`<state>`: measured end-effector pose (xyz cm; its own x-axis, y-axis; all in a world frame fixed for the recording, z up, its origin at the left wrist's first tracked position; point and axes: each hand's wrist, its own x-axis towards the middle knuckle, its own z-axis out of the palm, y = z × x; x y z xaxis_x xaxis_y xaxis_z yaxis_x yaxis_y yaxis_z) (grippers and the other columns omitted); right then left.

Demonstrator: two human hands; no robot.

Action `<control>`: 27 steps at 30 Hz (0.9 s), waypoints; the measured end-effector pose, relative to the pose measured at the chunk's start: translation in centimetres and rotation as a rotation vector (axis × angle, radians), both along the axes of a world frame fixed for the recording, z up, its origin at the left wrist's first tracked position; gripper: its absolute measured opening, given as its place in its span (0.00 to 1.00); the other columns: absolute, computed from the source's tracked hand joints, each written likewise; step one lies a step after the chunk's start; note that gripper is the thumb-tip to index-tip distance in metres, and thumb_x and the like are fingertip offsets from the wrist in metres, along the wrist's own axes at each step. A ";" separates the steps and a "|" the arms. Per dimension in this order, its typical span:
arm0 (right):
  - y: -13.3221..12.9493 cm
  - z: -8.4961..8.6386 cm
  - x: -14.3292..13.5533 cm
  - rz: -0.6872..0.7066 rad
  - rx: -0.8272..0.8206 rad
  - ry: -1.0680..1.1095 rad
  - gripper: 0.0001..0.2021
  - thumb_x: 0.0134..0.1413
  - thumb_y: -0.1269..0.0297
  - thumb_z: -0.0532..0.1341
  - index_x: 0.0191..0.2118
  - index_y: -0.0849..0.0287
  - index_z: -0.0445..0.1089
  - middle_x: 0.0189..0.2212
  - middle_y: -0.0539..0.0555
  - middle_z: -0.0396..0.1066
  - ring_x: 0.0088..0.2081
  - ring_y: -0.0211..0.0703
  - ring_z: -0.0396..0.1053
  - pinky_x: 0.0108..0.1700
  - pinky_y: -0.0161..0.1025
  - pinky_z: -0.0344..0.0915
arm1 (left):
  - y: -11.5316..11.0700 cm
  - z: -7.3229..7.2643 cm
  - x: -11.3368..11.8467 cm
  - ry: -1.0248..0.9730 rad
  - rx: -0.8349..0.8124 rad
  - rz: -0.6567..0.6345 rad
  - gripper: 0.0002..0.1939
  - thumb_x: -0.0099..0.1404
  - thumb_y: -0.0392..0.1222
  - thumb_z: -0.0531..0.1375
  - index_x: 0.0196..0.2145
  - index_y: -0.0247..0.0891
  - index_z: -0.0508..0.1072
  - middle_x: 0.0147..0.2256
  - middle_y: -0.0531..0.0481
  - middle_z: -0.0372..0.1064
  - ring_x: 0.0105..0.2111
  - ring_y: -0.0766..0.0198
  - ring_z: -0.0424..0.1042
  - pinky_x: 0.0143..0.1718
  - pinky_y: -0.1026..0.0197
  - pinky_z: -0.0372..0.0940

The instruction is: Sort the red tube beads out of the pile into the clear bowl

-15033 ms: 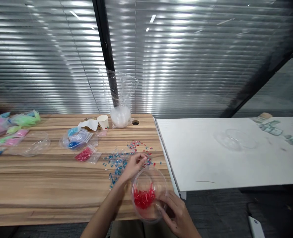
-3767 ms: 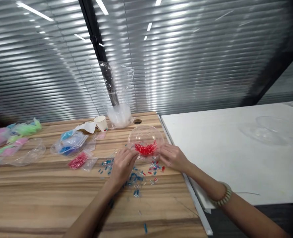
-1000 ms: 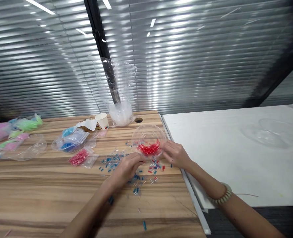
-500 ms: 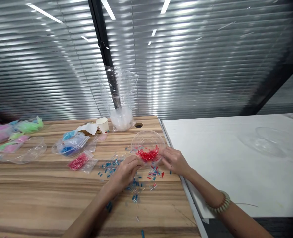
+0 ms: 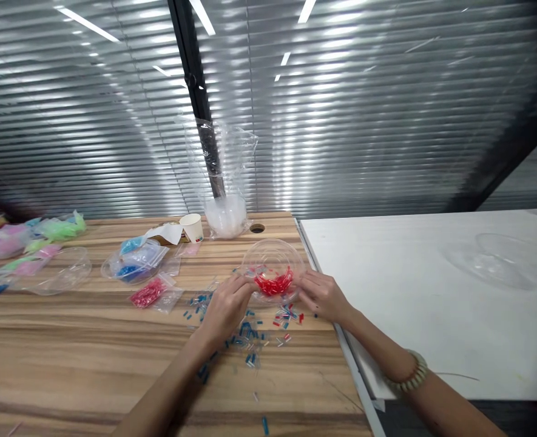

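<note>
A clear round plastic bowl [image 5: 273, 250] is tilted toward me, with red tube beads [image 5: 275, 283] heaped along its lower side. My left hand [image 5: 228, 303] pinches the bowl's near left rim; its fingertips are partly hidden. On the right rim, my right hand [image 5: 323, 296] is closed with thumb and fingers. Blue tube beads [image 5: 249, 331] lie scattered on the wooden table under and around my left hand. A small mix of red, blue and clear beads [image 5: 286, 314] lies just in front of the bowl.
To the left are a bag of pinkish-red beads [image 5: 148, 293] and a clear bowl of bagged blue beads [image 5: 108, 267]. Behind stand a paper cup [image 5: 192, 227] and a plastic bag with white contents [image 5: 226, 217]. Clear lids [image 5: 486, 261] rest on the white table [image 5: 414, 340].
The view has shifted slightly, moving the scene a little to the right. My left hand has turned a little at the bowl's rim; the red beads remain heaped at its lower side.
</note>
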<state>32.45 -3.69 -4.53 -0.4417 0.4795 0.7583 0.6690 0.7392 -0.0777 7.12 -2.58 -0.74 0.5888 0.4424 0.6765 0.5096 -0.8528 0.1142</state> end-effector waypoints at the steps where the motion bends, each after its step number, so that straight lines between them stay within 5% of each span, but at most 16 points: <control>1: 0.0 0.0 -0.1 0.006 0.002 -0.001 0.10 0.55 0.77 0.53 0.39 0.59 0.68 0.26 0.53 0.72 0.29 0.41 0.67 0.32 0.37 0.66 | 0.0 0.0 0.0 0.011 0.015 0.005 0.08 0.67 0.30 0.52 0.36 0.37 0.70 0.34 0.48 0.73 0.34 0.64 0.70 0.35 0.62 0.64; 27: -0.2 0.3 -0.3 0.019 -0.016 0.006 0.10 0.55 0.77 0.52 0.37 0.59 0.68 0.25 0.53 0.72 0.29 0.41 0.66 0.30 0.37 0.64 | 0.1 -0.3 -0.1 0.127 0.055 0.061 0.07 0.66 0.32 0.54 0.37 0.36 0.72 0.33 0.48 0.73 0.36 0.60 0.68 0.37 0.58 0.63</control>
